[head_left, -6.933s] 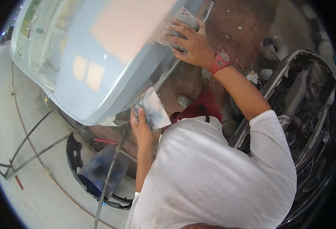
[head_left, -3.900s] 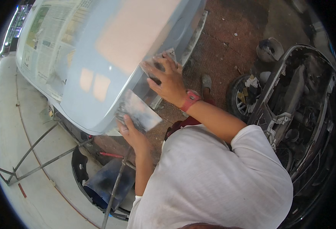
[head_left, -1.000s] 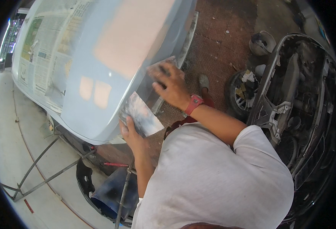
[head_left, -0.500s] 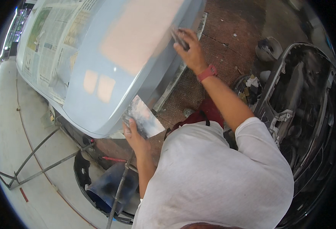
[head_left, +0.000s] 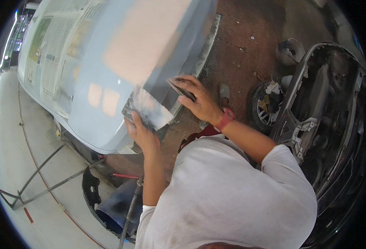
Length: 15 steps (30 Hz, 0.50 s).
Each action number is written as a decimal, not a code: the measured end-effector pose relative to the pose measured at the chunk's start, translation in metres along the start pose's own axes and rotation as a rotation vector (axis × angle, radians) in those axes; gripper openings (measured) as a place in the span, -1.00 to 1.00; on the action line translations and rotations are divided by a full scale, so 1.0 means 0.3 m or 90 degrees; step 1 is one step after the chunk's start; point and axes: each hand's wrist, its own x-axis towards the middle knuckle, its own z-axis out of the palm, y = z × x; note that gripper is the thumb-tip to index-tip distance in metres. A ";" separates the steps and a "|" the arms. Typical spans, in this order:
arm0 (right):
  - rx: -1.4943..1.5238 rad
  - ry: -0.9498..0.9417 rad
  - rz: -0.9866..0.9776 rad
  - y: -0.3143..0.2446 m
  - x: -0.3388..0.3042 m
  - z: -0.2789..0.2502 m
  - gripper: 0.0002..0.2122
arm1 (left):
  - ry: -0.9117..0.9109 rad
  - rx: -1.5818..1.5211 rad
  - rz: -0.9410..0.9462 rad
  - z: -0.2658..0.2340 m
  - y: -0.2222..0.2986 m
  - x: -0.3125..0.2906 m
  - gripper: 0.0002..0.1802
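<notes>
My left hand [head_left: 139, 132] grips a flat rectangular mixing board [head_left: 149, 108], smeared grey and pinkish, by its near left edge. Fingers closed, my right hand [head_left: 197, 98] holds a thin dark putty spreader [head_left: 182, 89] just right of the board and apart from it. A red watch [head_left: 226, 119] is on that wrist. Beyond the board stretches a light blue-grey car body panel [head_left: 89, 135]. It carries one large pinkish filler patch [head_left: 143, 39] and two small filler patches [head_left: 110, 102].
Newspaper masking [head_left: 50, 62] covers the panel's left side. A wheel [head_left: 262, 108] with scraps on it and a dark bumper [head_left: 311, 103] lie to the right. Metal stand bars [head_left: 52, 182] and a blue drum [head_left: 122, 205] are at lower left. Patterned matting [head_left: 237, 54] covers the floor.
My right hand has drawn the spreader back from the large patch's right edge, down toward the board. The board in my left hand has shifted slightly up and left.
</notes>
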 end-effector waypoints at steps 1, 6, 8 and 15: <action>0.078 -0.034 -0.013 -0.059 -0.021 -0.017 -0.56 | 0.002 -0.006 -0.003 0.018 0.000 0.001 -0.45; -0.107 -0.184 -0.082 -0.149 -0.105 -0.048 -0.56 | 0.007 -0.091 -0.065 0.058 0.043 -0.004 -0.46; -0.315 -0.222 -0.120 -0.089 -0.086 -0.118 -0.54 | 0.038 -0.160 -0.127 0.035 0.080 -0.010 -0.48; -0.174 0.213 0.012 0.167 0.239 -0.240 -0.56 | -0.054 -0.019 -0.133 -0.086 0.016 -0.070 -0.47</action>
